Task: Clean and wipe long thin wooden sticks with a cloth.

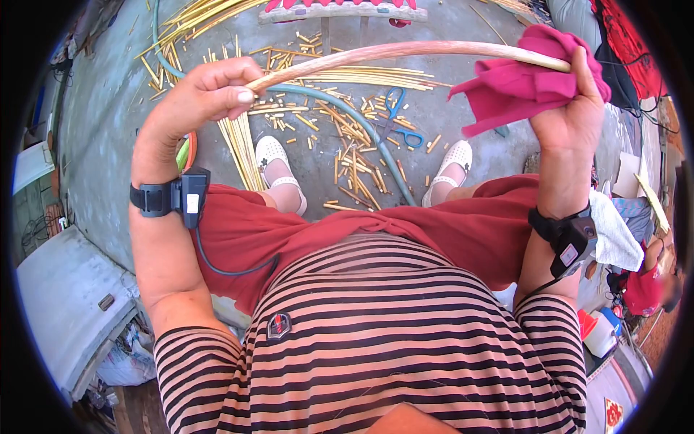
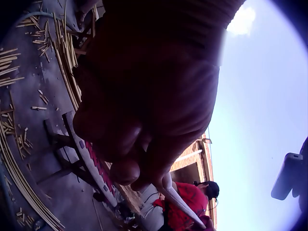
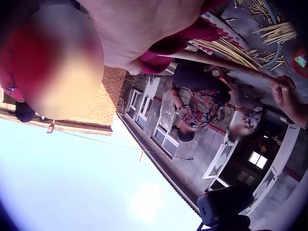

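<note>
A long, pale wooden rod (image 1: 405, 49) bows upward between my two raised hands. Thumb and curled fingers of my left hand (image 1: 213, 90) pinch its left end. With my right hand (image 1: 571, 119) I hold a bunched pink cloth (image 1: 510, 87) around the rod's other end, thumb upright beside the tip. Loose folds of that cloth hang to the left. The left wrist view shows the left hand (image 2: 149, 106) dark against the sky, the rod (image 2: 183, 204) running away below it. In the right wrist view, cloth (image 3: 161, 55) shows under the right hand (image 3: 144, 26).
Cut stick pieces (image 1: 354, 163) and bundles of thin sticks (image 1: 361, 75) lie over the concrete floor. Blue-handled scissors (image 1: 395, 101) rest by a blue-grey hose (image 1: 361, 119). A low wooden bench (image 1: 343, 13) stands ahead. Other people (image 3: 202, 103) sit nearby.
</note>
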`<action>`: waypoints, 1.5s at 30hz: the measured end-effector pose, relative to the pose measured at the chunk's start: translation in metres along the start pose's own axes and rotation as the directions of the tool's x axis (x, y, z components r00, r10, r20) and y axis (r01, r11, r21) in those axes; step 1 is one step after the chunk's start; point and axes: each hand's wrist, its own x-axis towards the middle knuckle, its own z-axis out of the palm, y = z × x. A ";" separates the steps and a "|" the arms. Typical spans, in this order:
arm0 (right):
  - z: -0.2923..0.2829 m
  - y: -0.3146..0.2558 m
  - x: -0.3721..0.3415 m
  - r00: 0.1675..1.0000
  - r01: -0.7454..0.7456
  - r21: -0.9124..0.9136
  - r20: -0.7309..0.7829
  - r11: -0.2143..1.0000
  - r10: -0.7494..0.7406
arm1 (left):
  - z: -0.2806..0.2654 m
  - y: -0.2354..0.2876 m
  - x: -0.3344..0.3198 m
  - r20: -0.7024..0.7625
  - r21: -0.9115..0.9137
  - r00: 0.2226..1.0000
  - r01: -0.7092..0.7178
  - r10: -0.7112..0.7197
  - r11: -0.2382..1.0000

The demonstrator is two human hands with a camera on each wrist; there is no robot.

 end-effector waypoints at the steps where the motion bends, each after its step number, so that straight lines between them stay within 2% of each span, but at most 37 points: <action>1: 0.000 -0.009 0.006 0.998 0.049 -0.015 -0.042 0.999 -0.050 | -0.007 -0.003 -0.004 -0.048 0.036 0.999 0.021 -0.019 0.999; 3: -0.002 -0.030 0.019 0.981 0.147 -0.049 -0.122 0.988 -0.152 | -0.029 -0.010 -0.012 -0.143 0.106 0.988 0.065 -0.049 0.992; 6: -0.005 -0.044 0.024 0.959 0.258 -0.074 -0.102 0.963 -0.265 | -0.046 -0.013 -0.015 -0.447 -0.200 0.891 -0.188 0.081 0.962; 7: -0.006 -0.040 0.023 0.977 0.201 -0.045 -0.064 0.978 -0.204 | -0.049 -0.013 -0.014 -0.545 -0.279 0.833 -0.286 0.094 0.917; 8: -0.008 -0.031 0.021 0.990 0.141 -0.021 -0.023 0.990 -0.141 | -0.051 -0.014 -0.009 -0.565 -0.294 0.796 -0.439 0.216 0.849; 9: -0.010 -0.021 0.018 0.997 0.078 -0.002 0.020 0.997 -0.078 | -0.049 -0.013 -0.002 -0.571 -0.311 0.790 -0.460 0.224 0.831; 10: -0.003 -0.007 0.009 0.992 -0.021 0.021 0.128 1.000 0.018 | -0.043 -0.011 0.005 -0.578 -0.328 0.782 -0.482 0.231 0.813; 11: 0.008 0.010 -0.003 0.996 -0.005 0.007 0.092 1.000 0.004 | -0.034 -0.007 0.013 -0.587 -0.342 0.773 -0.506 0.241 0.792; 12: -0.004 0.016 0.000 0.933 -0.196 0.022 0.311 0.980 0.179 | -0.020 -0.004 0.023 -0.559 -0.346 0.798 -0.473 0.227 0.810; 13: 0.010 0.032 -0.015 0.931 -0.174 0.019 0.328 0.984 0.159 | 0.005 0.004 0.037 -0.521 -0.375 0.823 -0.457 0.224 0.807; 14: 0.001 0.042 -0.013 0.750 -0.371 0.059 0.607 0.927 0.261 | 0.033 0.015 0.049 -0.483 -0.402 0.847 -0.440 0.222 0.803; 16: 0.042 0.060 -0.051 0.831 -0.300 -0.040 0.479 0.953 0.281 | 0.076 0.035 0.059 -0.233 -0.224 0.950 -0.261 0.209 0.939; 18: 0.054 0.061 -0.059 0.852 -0.264 -0.158 0.425 0.952 0.307 | 0.117 0.039 0.073 -0.109 -0.298 0.961 -0.276 0.255 0.914; 20: 0.035 0.066 -0.035 0.831 -0.218 -0.238 0.464 0.947 0.308 | 0.123 0.045 0.083 -0.147 -0.266 0.958 -0.277 0.245 0.923; 22: 0.041 0.063 -0.032 0.834 -0.226 -0.186 0.470 0.956 0.288 | 0.117 0.054 0.089 -0.184 -0.188 0.956 -0.261 0.227 0.947; 23: 0.046 0.061 -0.031 0.836 -0.227 -0.161 0.474 0.961 0.277 | 0.111 0.056 0.090 -0.139 -0.205 0.959 -0.272 0.247 0.940; 24: 0.051 0.062 -0.033 0.884 -0.149 -0.113 0.431 0.982 0.183 | 0.103 0.057 0.090 -0.093 -0.223 0.959 -0.280 0.266 0.934; 27: 0.054 0.058 -0.032 0.877 -0.065 -0.095 0.470 0.993 0.102 | 0.093 0.057 0.082 -0.017 -0.201 0.964 -0.263 0.265 0.944; 28: 0.052 0.059 -0.029 0.881 -0.019 -0.014 0.472 1.000 0.023 | 0.089 0.053 0.079 0.021 -0.195 0.965 -0.253 0.262 0.948; 31: 0.046 0.044 -0.018 0.875 0.062 -0.034 0.482 0.997 -0.038 | 0.082 0.046 0.071 0.085 -0.173 0.973 -0.196 0.213 0.965; 32: 0.046 0.039 -0.021 0.881 0.047 -0.054 0.472 0.997 -0.016 | 0.078 0.041 0.068 0.109 -0.176 0.974 -0.176 0.197 0.968; 35: 0.044 0.032 -0.025 0.921 0.124 -0.048 0.378 0.991 -0.096 | 0.067 0.034 0.061 0.152 -0.156 0.976 -0.133 0.157 0.979; 36: 0.040 0.028 -0.026 0.910 0.072 -0.084 0.414 0.994 -0.031 | 0.064 0.032 0.059 0.163 -0.147 0.976 -0.121 0.144 0.982; 39: 0.027 0.018 -0.023 0.888 0.014 -0.009 0.460 1.000 -0.008 | 0.056 0.017 0.053 0.206 -0.154 0.972 -0.078 0.110 0.985; 42: 0.006 0.007 -0.002 0.975 -0.030 -0.046 0.218 0.998 0.039 | 0.047 0.003 0.044 0.197 -0.128 0.980 -0.016 0.041 0.992; 45: -0.015 -0.002 0.007 0.952 -0.093 0.012 0.294 0.996 0.085 | 0.040 -0.003 0.035 0.196 -0.140 0.980 0.033 -0.005 0.990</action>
